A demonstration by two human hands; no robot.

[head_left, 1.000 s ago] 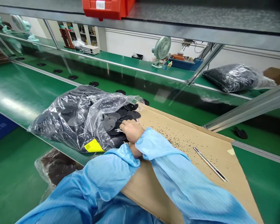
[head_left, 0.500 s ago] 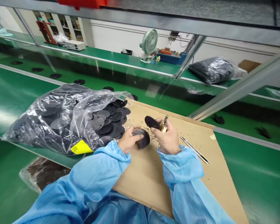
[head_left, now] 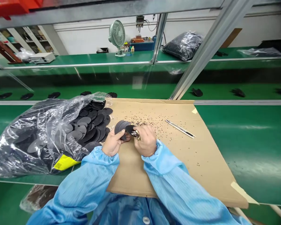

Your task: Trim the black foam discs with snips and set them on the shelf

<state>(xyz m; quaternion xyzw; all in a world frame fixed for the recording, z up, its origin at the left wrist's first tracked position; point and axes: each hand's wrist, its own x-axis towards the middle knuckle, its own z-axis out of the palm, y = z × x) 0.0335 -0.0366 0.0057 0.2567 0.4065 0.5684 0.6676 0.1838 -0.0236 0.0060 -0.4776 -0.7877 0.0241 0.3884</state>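
My left hand [head_left: 111, 144] is closed on a fanned stack of thin black discs [head_left: 120, 125], its thumb lying over them. Close against it on the right, my right hand [head_left: 147, 140] is wrapped round a pair of small metal nippers [head_left: 136, 134]. Another black disc [head_left: 130, 128] sits between the hands, touching the stack and partly covered by the right fingers. Both hands are above a cardboard sheet [head_left: 178, 159] strewn with tiny black bits. Left of them, a heap of loose black discs [head_left: 90, 125] spills out of a clear plastic bag [head_left: 44, 125].
A slim craft knife [head_left: 180, 128] lies on the cardboard to the right. Beyond the board, dark parts [head_left: 196, 92] rest along a green belt. A slanted metal post [head_left: 201, 53] rises at the board's far edge. A green fan [head_left: 117, 34] stands on the back bench.
My right hand has come in beside the left, bringing the nippers and the single disc against the stack. The head view has levelled and swung to the right.
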